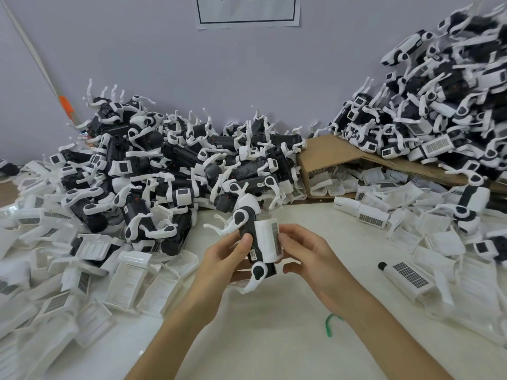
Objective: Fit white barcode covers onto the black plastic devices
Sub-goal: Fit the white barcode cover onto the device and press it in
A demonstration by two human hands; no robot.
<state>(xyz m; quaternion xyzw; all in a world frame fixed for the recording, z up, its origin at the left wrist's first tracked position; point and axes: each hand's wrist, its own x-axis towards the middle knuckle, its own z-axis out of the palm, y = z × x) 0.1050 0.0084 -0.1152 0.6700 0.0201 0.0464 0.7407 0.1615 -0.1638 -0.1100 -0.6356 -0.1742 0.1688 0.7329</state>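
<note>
Above the white table's middle I hold a black plastic device [247, 229] with white hooked arms, standing roughly upright. My left hand [229, 257] grips its left side, thumb on the black body. A white barcode cover [267, 241] sits against the device's right side, and my right hand [303, 256] pinches that cover, barcode strip facing right. The device's lower white arm pokes out below my left palm.
A heap of black devices [170, 165] fills the back left, with loose white covers [129, 283] spread before it. A taller device heap [444, 105] rises at the right over a cardboard box [337, 157]. More covers [411, 278] lie right. A green tie [330, 323] lies near.
</note>
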